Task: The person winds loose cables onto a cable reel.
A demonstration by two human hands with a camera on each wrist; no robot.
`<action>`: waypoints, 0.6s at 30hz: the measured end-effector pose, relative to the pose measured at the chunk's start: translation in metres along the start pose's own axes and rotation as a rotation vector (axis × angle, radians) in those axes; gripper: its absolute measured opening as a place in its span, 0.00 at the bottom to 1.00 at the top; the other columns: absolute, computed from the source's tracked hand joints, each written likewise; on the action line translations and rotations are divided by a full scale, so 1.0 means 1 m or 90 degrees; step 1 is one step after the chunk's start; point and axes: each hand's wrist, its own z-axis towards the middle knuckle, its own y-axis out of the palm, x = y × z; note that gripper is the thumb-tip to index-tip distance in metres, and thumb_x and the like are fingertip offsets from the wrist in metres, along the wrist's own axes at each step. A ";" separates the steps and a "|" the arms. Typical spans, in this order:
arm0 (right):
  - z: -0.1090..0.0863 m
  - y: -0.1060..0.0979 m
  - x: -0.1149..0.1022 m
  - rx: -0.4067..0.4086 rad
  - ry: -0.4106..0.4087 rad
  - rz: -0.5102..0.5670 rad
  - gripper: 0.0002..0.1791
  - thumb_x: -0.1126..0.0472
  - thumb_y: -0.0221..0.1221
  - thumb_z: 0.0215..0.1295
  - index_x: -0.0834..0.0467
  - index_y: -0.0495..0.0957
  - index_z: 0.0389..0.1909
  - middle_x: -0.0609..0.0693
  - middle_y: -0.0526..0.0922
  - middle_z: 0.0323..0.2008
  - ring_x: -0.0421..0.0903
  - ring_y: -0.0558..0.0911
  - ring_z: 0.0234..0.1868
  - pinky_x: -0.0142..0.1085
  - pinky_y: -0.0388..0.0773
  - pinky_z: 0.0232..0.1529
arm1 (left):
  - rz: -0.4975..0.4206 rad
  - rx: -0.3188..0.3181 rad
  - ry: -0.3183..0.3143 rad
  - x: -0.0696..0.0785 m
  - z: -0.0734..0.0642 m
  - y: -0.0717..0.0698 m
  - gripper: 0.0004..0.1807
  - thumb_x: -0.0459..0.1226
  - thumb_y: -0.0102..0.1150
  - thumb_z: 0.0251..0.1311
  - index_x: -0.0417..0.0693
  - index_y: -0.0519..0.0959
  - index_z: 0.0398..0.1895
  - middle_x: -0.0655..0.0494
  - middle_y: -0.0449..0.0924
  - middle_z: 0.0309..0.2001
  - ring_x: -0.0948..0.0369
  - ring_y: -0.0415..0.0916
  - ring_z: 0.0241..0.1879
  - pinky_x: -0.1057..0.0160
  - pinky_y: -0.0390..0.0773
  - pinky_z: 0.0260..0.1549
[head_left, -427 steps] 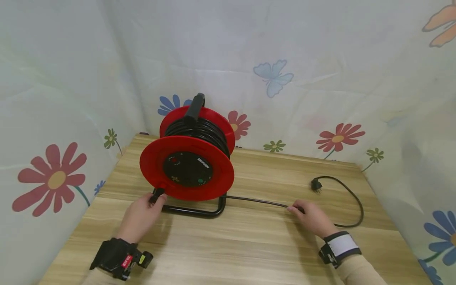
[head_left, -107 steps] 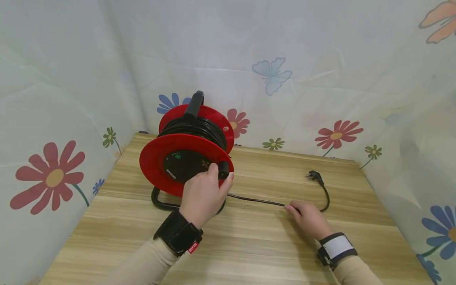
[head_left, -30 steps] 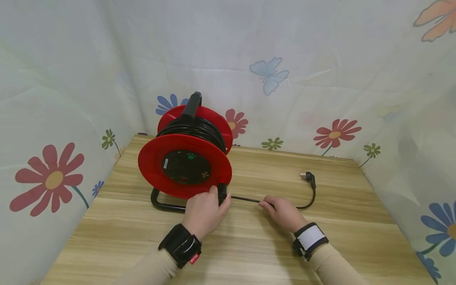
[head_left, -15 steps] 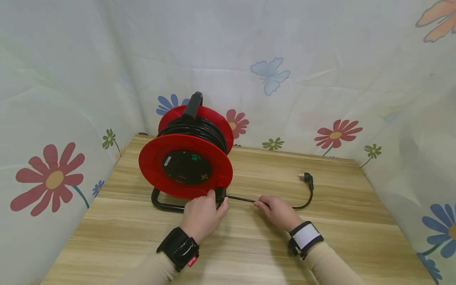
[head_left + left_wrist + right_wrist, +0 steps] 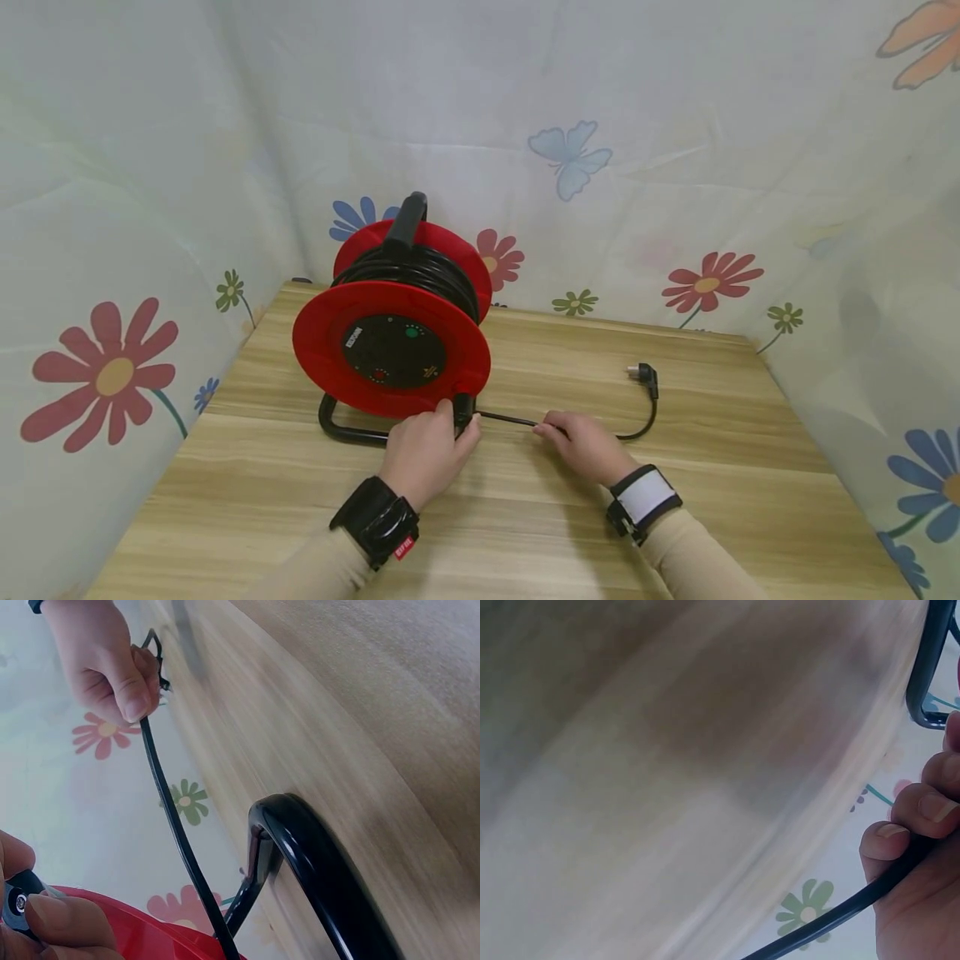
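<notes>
A red cable reel (image 5: pixel 390 350) with black cable wound on its drum stands on a black tube frame (image 5: pixel 352 434). My left hand (image 5: pixel 427 454) grips the black crank knob (image 5: pixel 464 410) at the lower right of the reel's front disc. To the right, my right hand (image 5: pixel 585 446) holds the black cable (image 5: pixel 507 417), which runs from the reel through the curled fingers. Beyond that hand the cable bends up to a black plug (image 5: pixel 645 377) lying on the table. In the left wrist view the right hand (image 5: pixel 105 664) has its thumb on the cable.
The wooden table (image 5: pixel 600 533) bears the reel left of centre. A carry handle (image 5: pixel 406 223) tops the reel. Behind and at both sides hangs a pale curtain (image 5: pixel 450 100) printed with flowers and butterflies.
Since the earliest frame the reel has turned, the knob going from lower left to lower right, and the plug end has drawn closer. Over the last half second almost nothing has moved.
</notes>
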 end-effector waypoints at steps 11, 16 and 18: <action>-0.011 -0.024 0.013 -0.022 0.050 0.012 0.25 0.37 0.48 0.66 0.50 0.74 0.20 0.40 0.66 0.16 0.35 0.65 0.17 0.32 0.63 0.18 | -0.026 -0.017 -0.002 0.002 -0.001 -0.004 0.23 0.56 0.45 0.63 0.50 0.68 0.19 0.59 0.65 0.10 0.62 0.62 0.10 0.65 0.57 0.09; -0.025 -0.041 0.028 -0.003 0.089 -0.005 0.26 0.34 0.50 0.63 0.50 0.71 0.17 0.40 0.63 0.15 0.37 0.64 0.15 0.32 0.61 0.17 | -0.032 -0.021 -0.003 0.002 -0.001 -0.006 0.23 0.56 0.45 0.63 0.51 0.67 0.19 0.59 0.65 0.10 0.62 0.62 0.10 0.65 0.57 0.09; -0.032 -0.048 0.037 0.003 0.111 -0.015 0.27 0.33 0.50 0.62 0.49 0.69 0.16 0.40 0.62 0.14 0.37 0.63 0.15 0.32 0.60 0.17 | -0.033 -0.021 -0.004 0.003 -0.001 -0.006 0.23 0.56 0.45 0.63 0.51 0.67 0.19 0.59 0.65 0.10 0.62 0.62 0.10 0.65 0.57 0.09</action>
